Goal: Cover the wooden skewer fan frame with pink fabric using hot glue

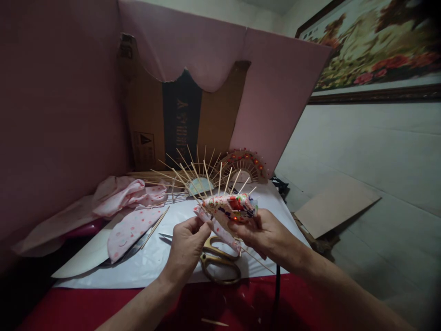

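My right hand [274, 234] is closed around a fan-shaped piece [225, 206] wrapped in colourful printed material, with several thin wooden sticks rising from it. The fingers of my left hand [186, 246] are pinched at the lower left edge of this piece, on its pink dotted fabric [220, 230]. What exactly lies between those fingertips is partly hidden. Below the hands, a pair of scissors [220, 271] with gold-coloured handles rests on the white sheet, its blade pointing left behind my left hand.
A half-round stick frame [201, 186] and a finished-looking fan with red dots [241, 161] stand at the back. Crumpled pink fabric [127, 195] and a pink dotted half-round piece [129, 232] lie left on the white sheet [120, 276]. Cardboard [220, 119] rises behind.
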`<state>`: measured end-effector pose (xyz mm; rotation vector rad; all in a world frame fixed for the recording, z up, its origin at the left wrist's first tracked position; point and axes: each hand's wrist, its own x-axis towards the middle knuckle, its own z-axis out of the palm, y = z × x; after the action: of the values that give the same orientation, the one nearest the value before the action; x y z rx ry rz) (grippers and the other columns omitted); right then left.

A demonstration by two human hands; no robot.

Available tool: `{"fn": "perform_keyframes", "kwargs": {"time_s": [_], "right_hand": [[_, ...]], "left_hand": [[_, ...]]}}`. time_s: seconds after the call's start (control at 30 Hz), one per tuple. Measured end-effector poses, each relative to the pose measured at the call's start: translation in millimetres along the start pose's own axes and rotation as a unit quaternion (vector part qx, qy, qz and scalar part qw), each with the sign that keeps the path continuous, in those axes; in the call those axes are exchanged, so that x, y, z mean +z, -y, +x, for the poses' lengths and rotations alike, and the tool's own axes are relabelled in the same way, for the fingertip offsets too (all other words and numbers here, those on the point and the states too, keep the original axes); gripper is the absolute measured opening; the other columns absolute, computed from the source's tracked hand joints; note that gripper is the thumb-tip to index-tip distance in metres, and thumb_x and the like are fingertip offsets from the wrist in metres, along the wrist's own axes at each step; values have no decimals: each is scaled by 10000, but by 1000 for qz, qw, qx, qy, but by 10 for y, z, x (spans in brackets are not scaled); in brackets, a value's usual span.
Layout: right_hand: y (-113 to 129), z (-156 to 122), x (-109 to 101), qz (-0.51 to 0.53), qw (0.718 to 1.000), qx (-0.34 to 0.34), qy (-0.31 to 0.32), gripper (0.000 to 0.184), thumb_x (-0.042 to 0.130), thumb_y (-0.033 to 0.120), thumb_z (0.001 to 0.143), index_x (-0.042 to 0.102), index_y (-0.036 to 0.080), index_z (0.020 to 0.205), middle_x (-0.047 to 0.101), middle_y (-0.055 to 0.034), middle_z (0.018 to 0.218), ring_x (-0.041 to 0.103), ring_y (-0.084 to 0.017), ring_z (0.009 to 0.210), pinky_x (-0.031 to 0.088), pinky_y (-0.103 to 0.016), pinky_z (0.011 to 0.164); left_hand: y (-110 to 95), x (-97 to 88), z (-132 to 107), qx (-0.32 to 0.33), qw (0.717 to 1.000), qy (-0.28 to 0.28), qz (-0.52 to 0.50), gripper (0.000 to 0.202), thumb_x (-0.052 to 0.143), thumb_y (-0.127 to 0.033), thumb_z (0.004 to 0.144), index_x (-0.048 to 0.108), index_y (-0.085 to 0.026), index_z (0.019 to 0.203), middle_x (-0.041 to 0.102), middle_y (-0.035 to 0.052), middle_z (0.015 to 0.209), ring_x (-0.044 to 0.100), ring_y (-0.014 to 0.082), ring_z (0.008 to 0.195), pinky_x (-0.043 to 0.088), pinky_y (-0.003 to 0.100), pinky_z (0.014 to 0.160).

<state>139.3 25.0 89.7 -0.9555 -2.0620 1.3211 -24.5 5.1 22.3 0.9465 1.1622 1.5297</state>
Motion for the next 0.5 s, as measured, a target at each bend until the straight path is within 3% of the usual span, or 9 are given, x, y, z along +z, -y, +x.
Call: {"fn": "perform_keyframes", "kwargs": {"time_s": [0.2, 0.4, 0.5], "right_hand": [[26, -15, 4, 11, 1000, -8, -8, 364, 535, 429, 843, 476, 173, 590, 331, 75, 457, 286, -63, 421, 246, -208, 408], [12, 22, 60, 16, 999, -32, -5, 312, 580, 453, 805, 590, 148, 741, 477, 18, 638, 401, -100, 578, 360, -223, 532], [-27, 40, 72, 11, 1000, -27, 5, 347, 563, 481, 807, 610, 144, 743, 490, 11, 636, 419, -112, 594, 370, -234, 550]], "left_hand": [[-21, 11, -8, -5, 1000, -4, 2, 235, 697, -351, 623, 633, -138, 546, 366, -83, 369, 239, 47, 365, 210, 193, 376], [-26, 18, -12, 3, 1000, -3, 4, 271, 717, -397, 594, 659, -132, 586, 346, -87, 359, 212, 49, 362, 186, 202, 367], [-29, 14, -14, 6, 1000, -8, 10, 274, 718, -402, 592, 656, -135, 588, 344, -86, 360, 220, 53, 365, 185, 203, 366]]}}
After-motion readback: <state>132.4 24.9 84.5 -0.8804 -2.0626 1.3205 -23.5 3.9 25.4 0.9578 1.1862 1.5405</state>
